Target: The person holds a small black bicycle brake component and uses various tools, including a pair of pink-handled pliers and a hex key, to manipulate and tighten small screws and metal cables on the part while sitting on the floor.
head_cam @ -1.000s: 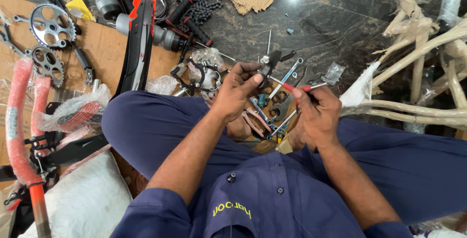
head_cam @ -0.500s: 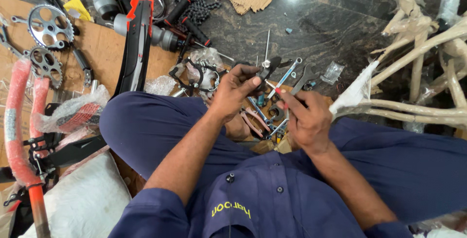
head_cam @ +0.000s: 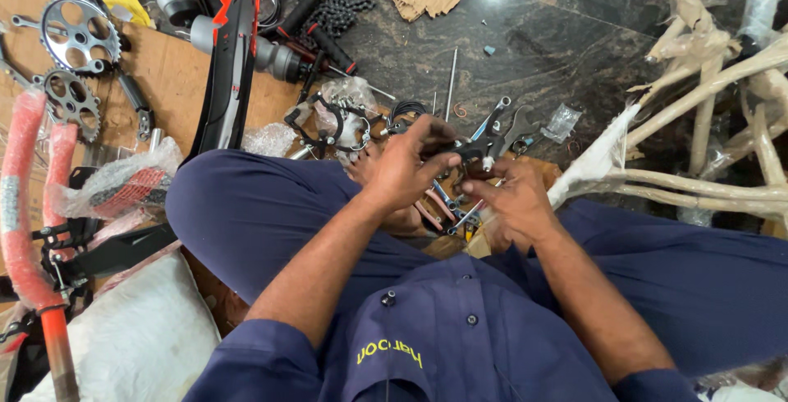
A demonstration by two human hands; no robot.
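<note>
Over the pile of wrenches [head_cam: 460, 205] in the person's lap, the left hand [head_cam: 406, 168] and right hand [head_cam: 513, 205] come close together, pinching a small black metal part [head_cam: 474, 149], which probably needs steady fitting next.

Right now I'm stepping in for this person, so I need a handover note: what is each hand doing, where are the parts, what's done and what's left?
Left hand: fingers closed on a small black brake part, held over the lap.
Right hand: at the same part from below, fingertips near it; its exact grip is unclear.
Parts: wrenches lie on the floor just beyond the hands; a bagged caliper to the left; two chainrings on the cardboard; a chain at the top; a wrapped frame to the right.
Done: part picked up, in hand.
Left: the part is not yet fitted to anything visible.
</note>
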